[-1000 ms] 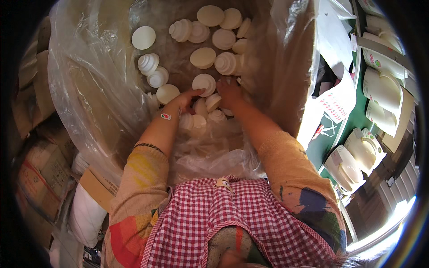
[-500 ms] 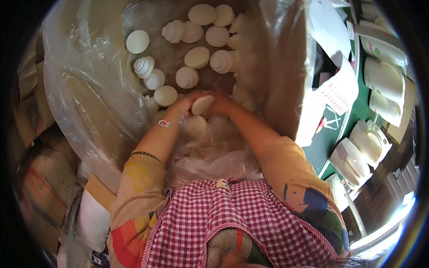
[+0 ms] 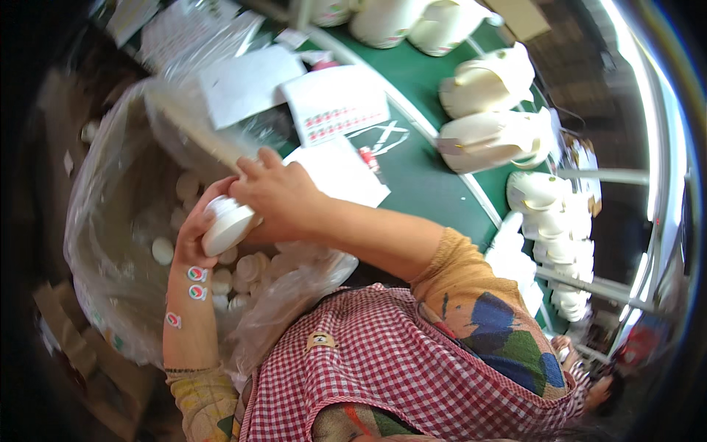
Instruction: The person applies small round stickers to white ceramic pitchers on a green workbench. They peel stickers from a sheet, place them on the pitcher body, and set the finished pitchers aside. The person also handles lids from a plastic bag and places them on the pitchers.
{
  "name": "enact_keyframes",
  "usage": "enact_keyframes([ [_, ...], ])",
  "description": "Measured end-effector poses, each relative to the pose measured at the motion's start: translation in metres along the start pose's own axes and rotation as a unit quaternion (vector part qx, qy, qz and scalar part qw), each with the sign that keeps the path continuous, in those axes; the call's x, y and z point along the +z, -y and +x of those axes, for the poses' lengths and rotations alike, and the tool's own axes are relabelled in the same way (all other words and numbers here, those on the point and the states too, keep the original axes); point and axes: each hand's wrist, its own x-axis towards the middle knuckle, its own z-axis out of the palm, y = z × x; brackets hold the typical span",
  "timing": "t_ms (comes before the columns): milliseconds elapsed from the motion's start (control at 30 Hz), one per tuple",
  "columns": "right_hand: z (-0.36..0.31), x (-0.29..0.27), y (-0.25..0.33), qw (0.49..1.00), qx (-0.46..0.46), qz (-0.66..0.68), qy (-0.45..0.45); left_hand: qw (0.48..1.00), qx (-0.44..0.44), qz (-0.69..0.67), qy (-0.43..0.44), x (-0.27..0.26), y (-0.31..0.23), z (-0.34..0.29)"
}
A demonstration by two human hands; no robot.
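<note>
A white plastic lid [image 3: 227, 228] with a smooth rounded top and a stepped underside is tilted between my hands, above a lined box. My left hand [image 3: 193, 234] is closed round its left side. From the other side my right hand [image 3: 283, 193] grips the lid's edge, its thumb partly hidden and some fingers raised. Small round stickers [image 3: 197, 274] cling to my left forearm. Below, inside the clear plastic liner [image 3: 110, 221], lie several more white lids [image 3: 250, 267], partly covered by my hands and the liner.
A green worktable [image 3: 420, 184] runs along the right, bearing sticker sheets [image 3: 335, 107], white paper [image 3: 250, 81] and a red-and-white string [image 3: 370, 158]. Cream-coloured jugs [image 3: 490, 140] stand in rows on it. Flattened cardboard [image 3: 74, 331] lies lower left. Another person's striped sleeve [image 3: 578, 379] shows at lower right.
The view has swung right toward the worktable. My hands have lifted the lid up out of the box, and more stickers now show on my left forearm.
</note>
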Motion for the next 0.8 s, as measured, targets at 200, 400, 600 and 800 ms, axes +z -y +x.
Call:
enact_keyframes([
  [200, -0.156, -0.163, -0.131, 0.984, 0.093, -0.101, -0.11, 0.98, 0.021, -0.01, 0.198, 0.195, 0.034, 0.158],
  [400, -0.298, -0.256, -0.248, 0.955, 0.249, -0.092, -0.132, 0.915, -0.134, -0.131, 0.356, 0.366, 0.101, 0.316],
  [600, -0.348, -0.222, -0.356, 0.921, 0.274, 0.155, -0.228, 0.945, -0.166, -0.095, 0.264, 0.39, 0.131, 0.37],
  [800, -0.392, -0.201, -0.421, 0.734, 0.204, 0.371, -0.531, 0.983, -0.12, -0.056, 0.131, 0.368, 0.127, 0.377],
])
